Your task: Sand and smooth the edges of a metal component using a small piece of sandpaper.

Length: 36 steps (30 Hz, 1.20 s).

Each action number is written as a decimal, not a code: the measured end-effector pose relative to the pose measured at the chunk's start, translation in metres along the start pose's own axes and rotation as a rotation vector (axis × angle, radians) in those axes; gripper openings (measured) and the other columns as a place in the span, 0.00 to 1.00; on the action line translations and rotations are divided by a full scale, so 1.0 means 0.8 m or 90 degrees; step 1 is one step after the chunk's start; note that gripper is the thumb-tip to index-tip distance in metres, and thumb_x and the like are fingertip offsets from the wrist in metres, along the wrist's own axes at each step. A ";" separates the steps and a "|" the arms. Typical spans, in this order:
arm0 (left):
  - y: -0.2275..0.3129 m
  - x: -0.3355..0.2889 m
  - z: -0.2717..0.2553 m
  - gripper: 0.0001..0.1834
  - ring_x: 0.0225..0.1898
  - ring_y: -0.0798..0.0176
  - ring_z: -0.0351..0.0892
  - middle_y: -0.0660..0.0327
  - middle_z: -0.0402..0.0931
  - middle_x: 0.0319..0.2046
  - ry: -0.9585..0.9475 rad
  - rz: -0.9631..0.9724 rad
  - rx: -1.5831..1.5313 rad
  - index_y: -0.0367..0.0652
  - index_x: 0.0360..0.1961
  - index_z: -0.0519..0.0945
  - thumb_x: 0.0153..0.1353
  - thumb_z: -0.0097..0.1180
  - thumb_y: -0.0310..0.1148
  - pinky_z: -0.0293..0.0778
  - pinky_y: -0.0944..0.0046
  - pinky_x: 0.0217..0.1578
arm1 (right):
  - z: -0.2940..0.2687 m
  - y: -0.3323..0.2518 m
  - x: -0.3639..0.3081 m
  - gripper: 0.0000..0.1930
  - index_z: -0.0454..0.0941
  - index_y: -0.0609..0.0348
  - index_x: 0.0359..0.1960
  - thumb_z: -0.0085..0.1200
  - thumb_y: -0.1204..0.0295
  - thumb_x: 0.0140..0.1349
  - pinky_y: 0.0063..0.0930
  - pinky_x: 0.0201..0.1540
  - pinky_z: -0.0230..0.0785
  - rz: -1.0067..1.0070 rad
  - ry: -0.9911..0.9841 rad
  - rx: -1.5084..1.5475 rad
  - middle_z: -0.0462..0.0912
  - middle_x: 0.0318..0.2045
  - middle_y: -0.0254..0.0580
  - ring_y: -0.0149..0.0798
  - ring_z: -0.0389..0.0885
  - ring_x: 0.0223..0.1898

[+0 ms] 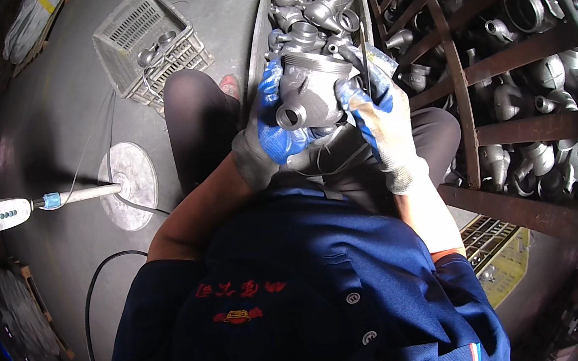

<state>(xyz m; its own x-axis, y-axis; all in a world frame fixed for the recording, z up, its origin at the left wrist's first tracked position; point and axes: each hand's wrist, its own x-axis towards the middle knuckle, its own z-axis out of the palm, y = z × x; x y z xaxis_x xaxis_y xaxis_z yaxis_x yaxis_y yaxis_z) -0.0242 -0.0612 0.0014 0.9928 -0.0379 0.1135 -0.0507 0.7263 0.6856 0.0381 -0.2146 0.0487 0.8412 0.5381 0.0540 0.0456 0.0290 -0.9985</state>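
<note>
Way off to the left of the hands there's a floor fan (9, 214) with its cable (110, 127) trailing over the floor (85, 236), so a foot hooking that cord could probably yank it; closer in, beyond and left of the hands, sits a grey plastic crate (119, 62) with a few metal bits in it; then the left hand (274, 125), in a blue-coated glove, is wrapped round the left side and underside of a chunky grey casting (317, 96), which sits right between the two hands, ridged rim facing away and stubby spout toward the body; just past the hands is a tub (259, 32) heaped with more castings (323, 9), so if that left grip goes slack on the smooth-looking metal, I'd bet on a drop and a dented edge; the right hand (377, 116) has its thumb against the casting and looks closed on a slim dark tool (362, 43), and if that skids off, the left fingers seem like the likely victims; right of the hands there's a rusty rack (456, 78) packed with similar parts, close enough that a wide elbow could probably bump it.
</note>
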 end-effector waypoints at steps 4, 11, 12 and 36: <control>0.005 0.002 0.005 0.33 0.54 0.57 0.71 0.57 0.70 0.55 -0.018 -0.124 -0.372 0.46 0.63 0.62 0.62 0.47 0.53 0.69 0.49 0.54 | 0.005 -0.002 -0.004 0.32 0.63 0.70 0.60 0.60 0.77 0.52 0.28 0.63 0.55 -0.010 0.017 -0.036 0.69 0.58 0.50 0.37 0.66 0.59; -0.004 -0.011 -0.006 0.29 0.53 0.53 0.72 0.50 0.71 0.52 0.025 -0.145 -0.434 0.39 0.58 0.66 0.64 0.43 0.51 0.68 0.53 0.56 | 0.001 0.000 -0.002 0.35 0.66 0.65 0.60 0.63 0.75 0.47 0.32 0.63 0.54 -0.174 -0.019 -0.253 0.71 0.57 0.47 0.37 0.66 0.60; -0.009 -0.009 -0.006 0.31 0.52 0.51 0.73 0.48 0.71 0.52 -0.046 -0.104 -0.465 0.38 0.58 0.66 0.64 0.43 0.52 0.68 0.53 0.56 | 0.000 -0.001 -0.003 0.35 0.66 0.65 0.60 0.63 0.74 0.48 0.32 0.64 0.54 -0.149 -0.027 -0.245 0.71 0.57 0.47 0.38 0.65 0.61; 0.069 -0.030 0.002 0.33 0.51 0.66 0.69 0.62 0.69 0.54 0.292 0.132 -0.064 0.50 0.60 0.67 0.63 0.40 0.62 0.69 0.59 0.49 | 0.052 -0.059 0.008 0.29 0.68 0.52 0.60 0.51 0.50 0.62 0.34 0.57 0.62 -0.101 -0.120 -0.575 0.73 0.53 0.59 0.49 0.72 0.53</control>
<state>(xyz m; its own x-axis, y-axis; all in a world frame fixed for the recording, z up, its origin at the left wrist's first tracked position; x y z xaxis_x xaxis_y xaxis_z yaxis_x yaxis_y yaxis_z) -0.0512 -0.0208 0.0375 0.9094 0.4028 -0.1036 -0.2628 0.7496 0.6075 0.0187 -0.1777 0.0960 0.6920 0.7135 0.1100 0.6203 -0.5097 -0.5961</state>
